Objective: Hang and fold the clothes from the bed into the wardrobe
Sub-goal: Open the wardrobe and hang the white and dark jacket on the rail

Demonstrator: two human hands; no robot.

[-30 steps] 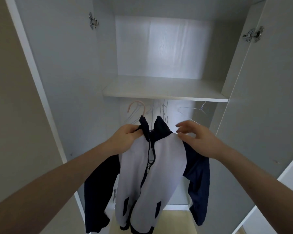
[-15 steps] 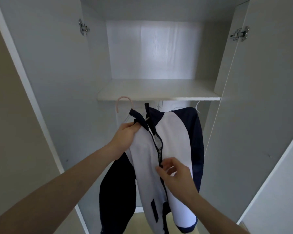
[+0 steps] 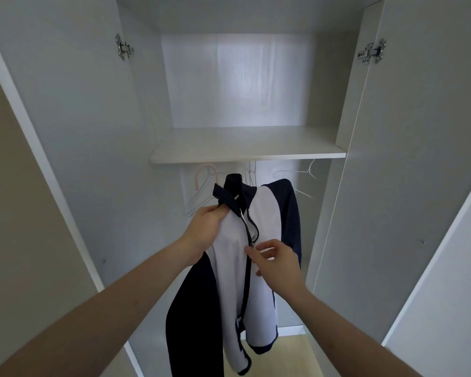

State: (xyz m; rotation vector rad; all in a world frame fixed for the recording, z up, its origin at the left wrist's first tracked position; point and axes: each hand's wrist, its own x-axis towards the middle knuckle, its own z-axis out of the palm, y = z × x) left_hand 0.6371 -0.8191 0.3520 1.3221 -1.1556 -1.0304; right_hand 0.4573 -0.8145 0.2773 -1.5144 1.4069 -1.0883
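- Head view: wardrobe (image 3: 256, 77) stands open, both doors swung wide, a metal hinge (image 3: 124, 47) on the left side and another hinge (image 3: 371, 51) on the right.
- One shelf (image 3: 245, 148) crosses the upper part; nothing seen on it.
- Below the shelf: a pink hanger (image 3: 206, 174) at left, pale wire hangers (image 3: 301, 175) at right, partly hidden.
- Jacket (image 3: 235, 268), white front with navy sleeves and navy collar, held up in the wardrobe opening, just under the shelf; hem hangs down near the floor strip.
- Whether the jacket sits on a hanger: cannot tell, the collar hides it.
- Left hand (image 3: 206, 227) grips the jacket at the left shoulder, just beneath the collar, fingers curled into the cloth.
- Right hand (image 3: 276, 263) at the zip (image 3: 247, 268) mid-chest, thumb and forefinger pinching at the zip pull.
- Zip closed below that hand, open above it to the collar.
- Left sleeve hangs dark and loose below the left forearm.
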